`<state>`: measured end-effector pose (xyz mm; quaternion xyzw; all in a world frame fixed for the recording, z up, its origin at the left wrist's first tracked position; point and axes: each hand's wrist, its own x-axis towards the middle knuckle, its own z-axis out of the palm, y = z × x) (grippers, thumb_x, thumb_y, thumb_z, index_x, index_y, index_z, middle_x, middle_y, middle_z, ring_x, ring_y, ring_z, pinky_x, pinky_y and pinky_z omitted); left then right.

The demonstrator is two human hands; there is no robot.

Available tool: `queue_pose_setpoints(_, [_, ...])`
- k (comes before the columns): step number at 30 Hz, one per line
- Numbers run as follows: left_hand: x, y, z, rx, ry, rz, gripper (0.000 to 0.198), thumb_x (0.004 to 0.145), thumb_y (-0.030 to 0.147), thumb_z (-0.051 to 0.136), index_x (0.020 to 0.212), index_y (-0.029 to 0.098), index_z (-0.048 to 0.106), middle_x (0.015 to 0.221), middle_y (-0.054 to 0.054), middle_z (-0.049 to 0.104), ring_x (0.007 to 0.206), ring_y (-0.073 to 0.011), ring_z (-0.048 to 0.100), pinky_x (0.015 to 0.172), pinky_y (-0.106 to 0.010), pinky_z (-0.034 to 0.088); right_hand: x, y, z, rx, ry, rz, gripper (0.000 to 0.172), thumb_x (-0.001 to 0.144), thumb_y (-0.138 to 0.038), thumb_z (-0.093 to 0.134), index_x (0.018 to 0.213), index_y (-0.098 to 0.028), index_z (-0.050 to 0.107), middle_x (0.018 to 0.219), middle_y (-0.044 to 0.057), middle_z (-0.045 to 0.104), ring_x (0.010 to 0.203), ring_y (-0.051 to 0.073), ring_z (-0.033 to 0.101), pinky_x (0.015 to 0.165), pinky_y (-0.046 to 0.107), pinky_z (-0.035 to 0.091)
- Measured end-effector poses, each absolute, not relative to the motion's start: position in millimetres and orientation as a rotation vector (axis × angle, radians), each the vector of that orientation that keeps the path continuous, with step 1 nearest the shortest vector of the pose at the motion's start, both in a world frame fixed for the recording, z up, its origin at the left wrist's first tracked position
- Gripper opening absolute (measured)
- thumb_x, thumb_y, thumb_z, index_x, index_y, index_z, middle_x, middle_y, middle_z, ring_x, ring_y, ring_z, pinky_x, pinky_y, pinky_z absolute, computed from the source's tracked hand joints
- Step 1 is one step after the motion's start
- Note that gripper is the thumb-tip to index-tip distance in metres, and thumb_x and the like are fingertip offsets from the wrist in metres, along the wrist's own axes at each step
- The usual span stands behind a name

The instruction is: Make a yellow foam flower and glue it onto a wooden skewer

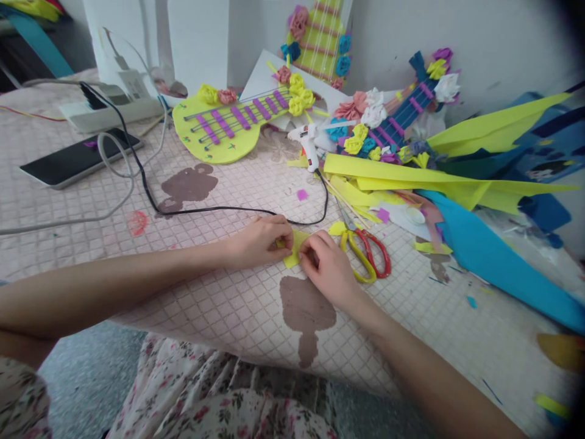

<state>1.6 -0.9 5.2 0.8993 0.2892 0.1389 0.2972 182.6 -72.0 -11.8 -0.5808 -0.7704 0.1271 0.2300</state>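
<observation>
A small piece of yellow crepe paper (292, 259) is stretched between my two hands, just above the checked tablecloth. My left hand (262, 241) pinches its left side, fingers curled together. On its right edge, my right hand (326, 265) closes in a pinch of thumb and fingertips. Scissors (365, 256) with one yellow and one red handle lie just right of my right hand, blades pointing away. Behind them a white glue gun (309, 148) rests among paper scraps, its black cord (219, 210) curving across the cloth behind my hands.
A yellow paper guitar (219, 131) with purple strips lies at the back. Another flower-covered guitar (397, 125) leans back right. Yellow crepe sheets (439, 177) and a blue strip (498, 256) spread along the right. At left are a black tablet-like device (82, 160) and a power strip (105, 110).
</observation>
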Motion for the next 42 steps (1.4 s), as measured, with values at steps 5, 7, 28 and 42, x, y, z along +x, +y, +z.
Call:
queue_pose_setpoints(5, [2.8,-5.9,0.8,2.432,0.833,0.383,0.021,0.075,0.033,0.064,0.083,0.015,0.057,0.091,-0.004,0.055,0.087,-0.0188,0.052,0.082,-0.034,0.036,183.1,-71.5,-12.5,-1.598,-2.121,0.341,0.007,0.081,-0.016,0.050,0.077,-0.021,0.047,0.083,0.002,0.049,0.070,0.014,0.049,0.062,0.028,0.038])
queue_pose_setpoints(7, [3.2,-7.0,-1.9,2.447,0.850,0.390,0.022,0.071,0.030,0.068,0.083,0.015,0.056,0.093,-0.004,0.054,0.089,-0.0199,0.052,0.082,-0.035,0.035,183.8,-71.2,-12.3,-1.589,-2.115,0.353,0.007,0.081,-0.016,0.049,0.077,-0.021,0.047,0.083,0.002,0.049,0.069,0.015,0.049,0.062,0.028,0.038])
queue_pose_setpoints(28, [2.1,-0.4,-2.7,2.406,0.816,0.422,0.027,0.069,0.036,0.069,0.079,0.015,0.055,0.087,-0.004,0.056,0.082,-0.0177,0.053,0.076,-0.032,0.039,192.3,-71.2,-7.0,-1.534,-2.054,0.374,0.019,0.074,-0.006,0.045,0.084,-0.022,0.045,0.088,0.003,0.050,0.076,0.017,0.051,0.068,0.032,0.042])
queue_pose_setpoints(42, [-9.4,19.6,0.7,2.156,0.725,0.433,0.012,0.069,0.020,0.058,0.080,0.015,0.057,0.074,0.000,0.059,0.064,-0.0094,0.054,0.059,-0.020,0.045,190.3,-70.5,-8.2,-1.537,-2.059,0.413,0.013,0.077,-0.010,0.047,0.084,-0.020,0.050,0.090,0.004,0.051,0.073,0.015,0.052,0.067,0.030,0.043])
